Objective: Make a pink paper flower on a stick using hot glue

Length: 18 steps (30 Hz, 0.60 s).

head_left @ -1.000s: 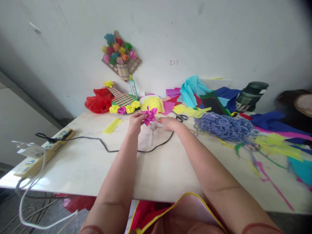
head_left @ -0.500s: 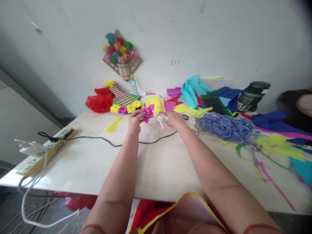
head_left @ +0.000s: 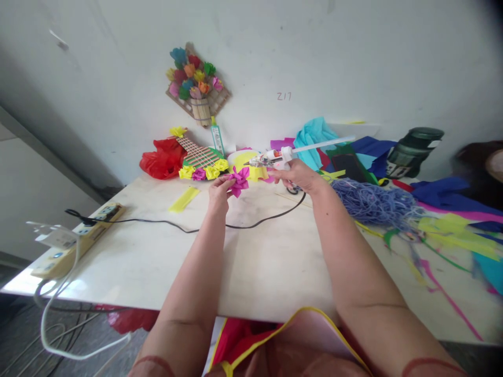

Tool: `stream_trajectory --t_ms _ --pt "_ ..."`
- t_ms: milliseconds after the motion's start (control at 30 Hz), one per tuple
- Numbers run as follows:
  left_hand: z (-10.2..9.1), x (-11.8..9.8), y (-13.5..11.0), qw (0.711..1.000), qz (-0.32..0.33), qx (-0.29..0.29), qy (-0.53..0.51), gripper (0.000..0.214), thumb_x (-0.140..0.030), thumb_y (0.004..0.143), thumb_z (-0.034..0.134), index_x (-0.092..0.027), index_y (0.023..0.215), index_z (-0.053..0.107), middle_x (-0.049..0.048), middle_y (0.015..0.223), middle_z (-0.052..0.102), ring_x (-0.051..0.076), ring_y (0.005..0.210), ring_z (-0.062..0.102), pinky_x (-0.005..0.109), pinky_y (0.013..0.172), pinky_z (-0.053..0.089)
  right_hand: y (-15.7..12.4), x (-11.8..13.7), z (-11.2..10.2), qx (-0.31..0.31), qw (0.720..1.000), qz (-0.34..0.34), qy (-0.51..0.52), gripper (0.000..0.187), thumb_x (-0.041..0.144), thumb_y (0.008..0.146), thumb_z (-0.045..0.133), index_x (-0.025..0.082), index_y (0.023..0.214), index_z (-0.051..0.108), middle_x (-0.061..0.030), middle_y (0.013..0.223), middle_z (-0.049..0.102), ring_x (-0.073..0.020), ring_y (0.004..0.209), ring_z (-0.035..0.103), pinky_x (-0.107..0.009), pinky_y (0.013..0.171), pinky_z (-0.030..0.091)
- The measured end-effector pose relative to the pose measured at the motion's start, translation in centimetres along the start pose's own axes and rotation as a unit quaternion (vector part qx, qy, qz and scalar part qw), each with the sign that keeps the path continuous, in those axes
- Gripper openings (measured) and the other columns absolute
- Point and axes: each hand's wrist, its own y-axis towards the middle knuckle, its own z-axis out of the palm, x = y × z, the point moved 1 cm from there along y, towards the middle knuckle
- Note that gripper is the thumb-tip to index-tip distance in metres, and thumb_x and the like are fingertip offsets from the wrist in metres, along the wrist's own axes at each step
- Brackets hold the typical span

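Note:
Pinched in the fingers of my left hand (head_left: 221,189) is a magenta paper flower (head_left: 239,181) with pointed petals. My right hand (head_left: 299,177) grips a white hot glue gun (head_left: 278,157) with a clear glue stick (head_left: 324,144) poking out of its back. The nozzle points left, a little above the flower and apart from it. Behind the hands lies a yellow and white rounded piece (head_left: 240,157), partly hidden by the gun. To the left of it, a green craft piece with crossed strips (head_left: 198,156) carries yellow and magenta paper flowers along its lower edge.
A black cord (head_left: 176,226) crosses the table between the gun and a power strip (head_left: 74,246) at left. Tangled blue-grey string (head_left: 373,204) and coloured paper scraps (head_left: 451,233) cover the right side. A dark green jar (head_left: 414,152) and red crumpled material (head_left: 162,159) stand near the wall.
My right hand has raised the glue gun off the table and turned it level, nozzle to the left. My left hand stays nearly in place with the flower.

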Motion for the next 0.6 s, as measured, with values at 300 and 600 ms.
stream_trajectory --t_ms 300,600 --pt "0.4 0.2 0.2 1.000 0.009 0.016 0.001 0.037 -0.028 0.039 0.085 -0.017 0.068 0.064 0.0008 0.067 0.065 0.015 0.062 0.062 0.025 0.057 0.047 -0.5 1.9 0.8 0.036 0.994 0.010 -0.102 0.033 0.045 0.071 0.074 0.017 0.064 0.059 0.0024 0.049 0.055 -0.0061 0.038 0.041 -0.022 0.037 0.031" --pt "0.6 0.3 -0.1 0.999 0.009 0.036 0.005 0.036 -0.028 0.042 0.084 -0.017 0.069 0.064 0.0012 0.068 0.068 0.016 0.063 0.065 0.027 0.059 0.049 -0.4 1.9 1.2 0.022 0.985 0.008 -0.173 0.031 0.046 0.072 0.071 0.016 0.077 0.066 -0.0009 0.060 0.062 -0.0135 0.058 0.056 -0.023 0.052 0.041"
